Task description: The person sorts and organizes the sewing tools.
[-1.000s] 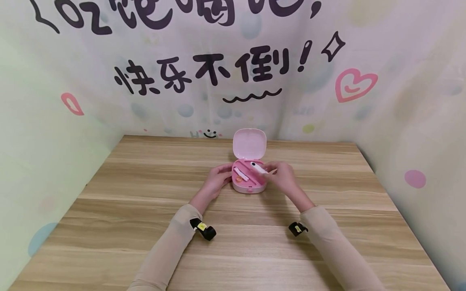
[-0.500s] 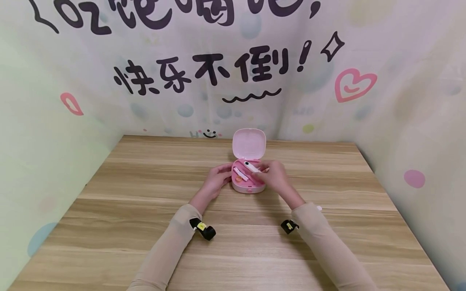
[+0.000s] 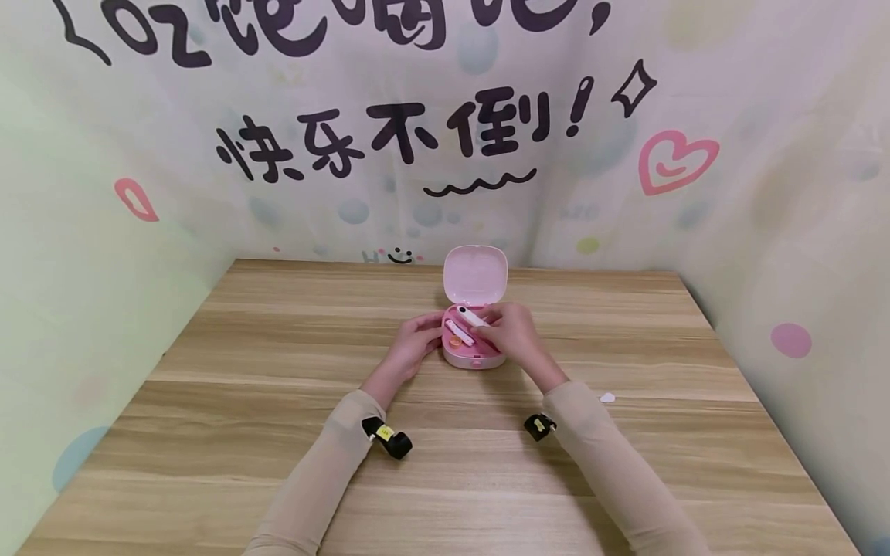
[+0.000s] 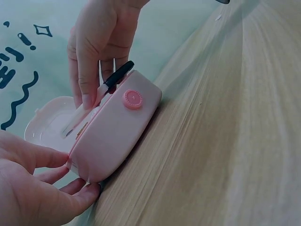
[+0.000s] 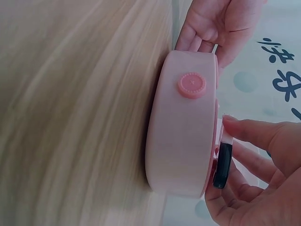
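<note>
A small pink case (image 3: 474, 361) stands on the table with its lid (image 3: 476, 275) raised at the back. My left hand (image 3: 410, 344) holds its left side, fingers and thumb about the edge in the left wrist view. Over the open compartments, my right hand (image 3: 511, 332) pinches a slim white tool with a dark end (image 5: 224, 165); its exact kind is unclear. That dark end points toward the case's front right, and a black dot marks the other end. Inside lie a slender white piece (image 3: 460, 333) and a small orange round piece (image 3: 455, 341).
A wood-grain table (image 3: 445, 479) surrounds the case. To the right, beyond the right sleeve, lies a small white piece (image 3: 608, 398). A printed cloth (image 3: 348, 216) hangs behind the table, with more cloth at both sides.
My right hand has carried the white tool leftward, farther over the case. The small white piece on the table has come out from behind the right sleeve. My left hand stays put.
</note>
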